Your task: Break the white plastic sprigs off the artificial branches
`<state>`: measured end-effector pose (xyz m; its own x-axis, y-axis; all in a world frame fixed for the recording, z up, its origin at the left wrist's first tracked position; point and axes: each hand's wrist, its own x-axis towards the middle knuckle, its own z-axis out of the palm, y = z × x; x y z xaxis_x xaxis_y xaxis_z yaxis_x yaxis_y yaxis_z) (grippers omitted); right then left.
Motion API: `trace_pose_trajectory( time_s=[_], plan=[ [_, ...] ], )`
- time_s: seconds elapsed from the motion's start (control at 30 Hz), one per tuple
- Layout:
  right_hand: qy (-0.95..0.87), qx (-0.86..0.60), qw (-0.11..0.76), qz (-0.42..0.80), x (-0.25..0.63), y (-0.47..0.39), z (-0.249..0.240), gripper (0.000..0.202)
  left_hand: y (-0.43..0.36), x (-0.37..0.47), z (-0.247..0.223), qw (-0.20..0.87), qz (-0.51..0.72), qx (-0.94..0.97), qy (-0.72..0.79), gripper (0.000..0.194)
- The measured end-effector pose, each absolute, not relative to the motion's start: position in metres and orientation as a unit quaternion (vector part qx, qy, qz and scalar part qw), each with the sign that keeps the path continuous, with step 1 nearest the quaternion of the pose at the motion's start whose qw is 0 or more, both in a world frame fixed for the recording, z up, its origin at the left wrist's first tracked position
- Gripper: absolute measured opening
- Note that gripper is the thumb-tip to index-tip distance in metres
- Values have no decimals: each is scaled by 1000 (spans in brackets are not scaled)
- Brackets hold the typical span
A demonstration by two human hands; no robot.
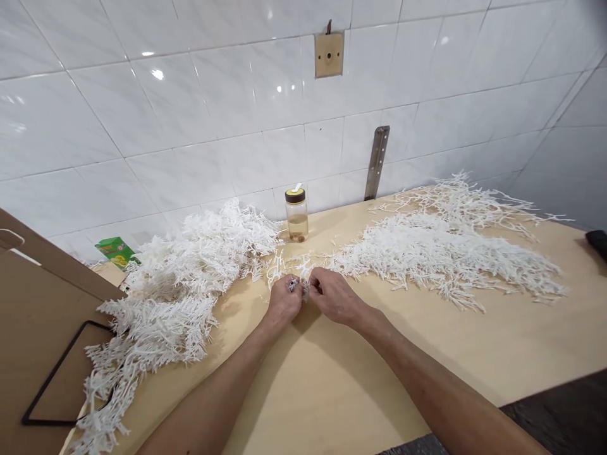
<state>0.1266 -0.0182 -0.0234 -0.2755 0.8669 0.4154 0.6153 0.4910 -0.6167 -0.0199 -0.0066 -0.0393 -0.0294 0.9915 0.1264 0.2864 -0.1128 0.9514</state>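
Note:
My left hand point(286, 298) is closed near the middle of the table, with fingers round white branching strands point(304, 265). Close beside it on the right, my right hand point(332, 294) is pinched at the same strands. Thin branches stick out beyond both hands, and a small greyish bit shows at the left fingertips, too small to make out. A tall heap of white branched pieces point(190, 284) lies to the left of my hands. To the right, a flatter pile of similar pieces point(436, 253) spreads over the table.
A jar of yellowish liquid point(298, 218) stands beyond my hands. A metal strip point(377, 163) leans on the tiled wall. At left are a green packet point(116, 251), a cardboard box point(42, 341) and a black wire frame point(52, 373). A dark object point(596, 242) lies far right on the wooden table point(341, 392).

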Motion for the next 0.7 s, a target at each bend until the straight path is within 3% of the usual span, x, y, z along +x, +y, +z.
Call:
trace_pose_trajectory(
  time_s=[0.17,0.37,0.47,0.7],
  plan=[
    [-800,-420,371,214,120,-25,-21,13,-4,-25,-39,332,502,570,559,11],
    [-645,-617,430,133,173,2,-18,2,-11,-30,-25,523,482,496,498,24],
    [-613,-664,426,49,190,8,-20,14,-11,-30,-21,561,482,477,473,22],
    [-760,-447,462,98,138,-15,-16,13,-10,-28,-22,544,510,470,472,16]
  ],
)
